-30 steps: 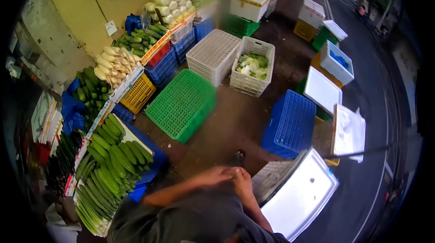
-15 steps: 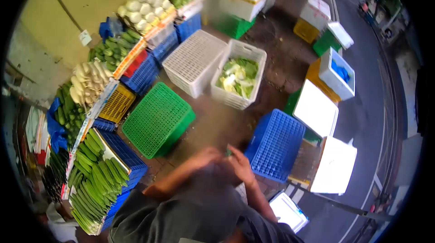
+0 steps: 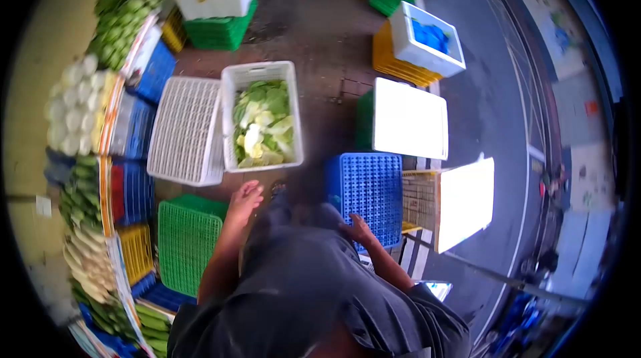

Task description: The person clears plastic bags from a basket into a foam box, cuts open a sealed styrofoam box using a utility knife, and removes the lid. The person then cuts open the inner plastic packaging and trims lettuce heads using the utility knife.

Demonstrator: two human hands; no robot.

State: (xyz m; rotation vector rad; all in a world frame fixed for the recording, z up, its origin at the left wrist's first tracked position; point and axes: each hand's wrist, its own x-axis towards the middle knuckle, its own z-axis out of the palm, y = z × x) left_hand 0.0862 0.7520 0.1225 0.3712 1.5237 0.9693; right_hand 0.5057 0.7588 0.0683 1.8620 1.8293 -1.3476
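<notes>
My left hand (image 3: 245, 202) hangs just in front of the white crate of leaves (image 3: 298, 137), its fingers loosely bent and apart, with nothing visible in it. Inside that crate lie green and pale yellow cabbage-like leaves (image 3: 267, 117). My right hand (image 3: 358, 230) is over the near left edge of an upturned blue crate (image 3: 374, 188). Its thumb and a finger stand apart, and I see nothing between them; whether it touches the crate is unclear.
An upturned white crate (image 3: 183, 131) and an upturned green crate (image 3: 190, 244) stand on the left, beside the vegetable stall with white radishes (image 3: 87, 261). Right, foam boxes (image 3: 410, 117) sit on crates along the road (image 3: 491, 124). My foot (image 3: 278, 189) is near the leaf crate.
My hands, close together before with something small and green between them, have moved apart. The view has turned and come nearer to the leaf crate.
</notes>
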